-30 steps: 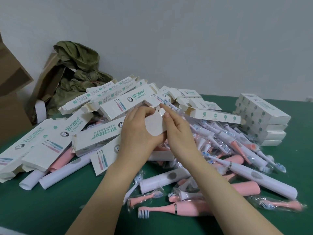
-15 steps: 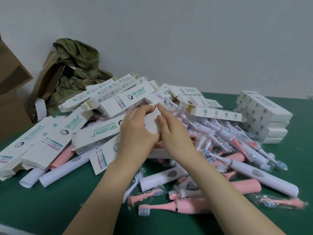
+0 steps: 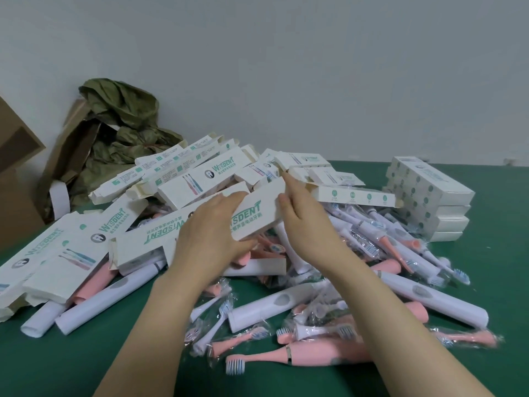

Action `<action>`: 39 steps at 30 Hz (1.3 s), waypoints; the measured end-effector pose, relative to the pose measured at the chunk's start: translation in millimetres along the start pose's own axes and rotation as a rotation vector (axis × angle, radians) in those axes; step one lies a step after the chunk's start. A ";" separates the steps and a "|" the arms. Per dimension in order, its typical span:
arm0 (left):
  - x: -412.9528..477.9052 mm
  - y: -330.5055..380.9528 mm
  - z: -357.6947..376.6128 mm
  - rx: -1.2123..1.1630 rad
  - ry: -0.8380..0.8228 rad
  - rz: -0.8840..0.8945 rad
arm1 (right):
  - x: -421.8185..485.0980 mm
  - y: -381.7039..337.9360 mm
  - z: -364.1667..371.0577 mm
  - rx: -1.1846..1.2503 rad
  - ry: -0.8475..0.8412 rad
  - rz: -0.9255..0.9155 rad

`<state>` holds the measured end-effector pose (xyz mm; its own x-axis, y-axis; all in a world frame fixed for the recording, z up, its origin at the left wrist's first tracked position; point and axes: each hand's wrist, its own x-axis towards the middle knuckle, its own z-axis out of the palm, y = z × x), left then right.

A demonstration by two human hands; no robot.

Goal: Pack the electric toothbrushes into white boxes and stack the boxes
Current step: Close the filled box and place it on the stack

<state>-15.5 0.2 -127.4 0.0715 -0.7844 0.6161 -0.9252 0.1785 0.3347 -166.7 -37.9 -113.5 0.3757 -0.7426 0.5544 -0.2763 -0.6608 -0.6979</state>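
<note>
- Judging by the grip, the end flap is being closed: the left hand [image 3: 211,236] should be bracing the box [image 3: 254,217] firmly while the right hand [image 3: 306,224] is tucking the flap in squarely, without crushing the card.
- The left hand is gripping the box, fingers over its top, thumb under its near edge.
- The right hand is pressing the box's end with fairly straight fingers, grasping nothing.
- The box is sitting tilted between both hands.
- The stack [image 3: 429,196] is waiting well right of the right hand; toothbrushes [image 3: 286,305] are lying below both wrists on the desk [image 3: 86,362].
</note>
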 end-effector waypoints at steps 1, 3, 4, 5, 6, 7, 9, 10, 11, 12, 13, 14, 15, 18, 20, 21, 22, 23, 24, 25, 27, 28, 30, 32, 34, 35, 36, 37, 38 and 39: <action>0.7 0.6 -3.5 -0.015 -0.006 -0.001 | -0.6 -1.2 -1.5 -0.040 -0.024 -0.035; 4.4 -1.3 -11.4 -0.049 -0.007 0.032 | -1.0 -2.9 -10.3 -0.154 -0.110 -0.123; 7.8 -2.5 -15.5 -0.044 -0.022 0.071 | -1.1 -3.9 -17.1 -0.225 -0.155 -0.156; 12.2 -2.8 -18.5 -0.014 -0.045 0.112 | -0.6 -5.0 -23.9 -0.300 -0.171 -0.177; 17.5 -1.5 -19.9 0.040 -0.057 0.148 | 0.7 -4.9 -30.7 -0.362 -0.151 -0.187; 23.3 1.5 -19.1 0.102 -0.041 0.173 | 2.5 -3.7 -37.1 -0.399 -0.099 -0.192; 31.5 11.1 -11.9 0.139 0.106 0.186 | 5.9 -1.3 -50.1 -0.395 0.030 -0.171; 34.1 18.8 -8.6 0.084 0.210 0.174 | 8.8 1.8 -58.7 -0.379 0.109 -0.141; 36.3 27.3 -6.0 -0.012 0.294 0.156 | 12.7 5.4 -70.1 -0.369 0.205 -0.096; 37.8 34.5 -3.7 -0.129 0.328 0.127 | 17.8 10.2 -84.1 -0.370 0.319 -0.033; 38.9 38.5 0.0 -0.236 0.311 0.086 | 23.5 16.8 -99.7 -0.373 0.450 0.046; 38.6 39.3 5.2 -0.305 0.259 0.042 | 29.1 25.5 -116.6 -0.362 0.582 0.137; 36.3 37.9 11.3 -0.324 0.187 0.008 | 33.7 35.6 -132.5 -0.335 0.698 0.226; 22.4 30.7 29.1 -0.263 -0.022 -0.007 | 37.2 69.4 -164.5 -0.347 0.887 0.432; 16.2 26.6 36.3 -0.231 -0.079 0.027 | 32.0 89.9 -172.8 -0.416 0.938 0.530; 15.3 25.4 37.8 -0.219 -0.086 0.044 | 27.8 98.1 -174.7 -0.446 0.948 0.570; 15.0 24.6 38.3 -0.212 -0.093 0.058 | 24.2 105.6 -175.9 -0.483 0.944 0.603; 15.0 24.5 38.4 -0.210 -0.103 0.067 | 20.8 112.1 -175.9 -0.527 0.931 0.629; 15.3 24.5 38.5 -0.211 -0.113 0.072 | 17.8 117.4 -175.8 -0.570 0.920 0.646; 15.5 24.2 38.5 -0.215 -0.122 0.074 | 15.9 121.7 -175.6 -0.603 0.915 0.648; 16.0 22.5 38.3 -0.225 -0.139 0.082 | 15.2 125.4 -177.2 -0.639 0.925 0.631; 16.4 21.6 37.9 -0.225 -0.148 0.088 | 16.0 126.4 -178.6 -0.649 0.933 0.625; 16.6 20.0 38.2 -0.226 -0.170 0.091 | 17.7 128.2 -179.7 -0.634 0.922 0.632; 17.3 20.2 39.8 -0.220 -0.196 0.090 | 17.3 131.1 -179.1 -0.584 0.893 0.652; 20.8 24.7 41.7 -0.214 -0.208 0.089 | 15.6 133.1 -179.2 -0.559 0.871 0.660; 23.5 28.4 42.3 -0.223 -0.209 0.089 | 14.8 132.3 -180.2 -0.564 0.865 0.661; 27.6 33.1 43.0 -0.239 -0.203 0.094 | 14.2 130.2 -181.8 -0.583 0.864 0.662; 33.2 38.5 43.8 -0.257 -0.188 0.106 | 13.9 126.8 -183.5 -0.616 0.871 0.652; 41.0 44.4 45.6 -0.266 -0.170 0.124 | 13.3 122.5 -184.8 -0.663 0.888 0.617; 50.2 50.5 49.2 -0.258 -0.155 0.136 | 12.4 118.1 -185.4 -0.713 0.914 0.543</action>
<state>-77.0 -59.4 -114.6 -0.1224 -0.8204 0.5585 -0.7958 0.4174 0.4387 -358.6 -145.3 -105.0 -0.5977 -0.5509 0.5825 -0.7198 0.0488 -0.6925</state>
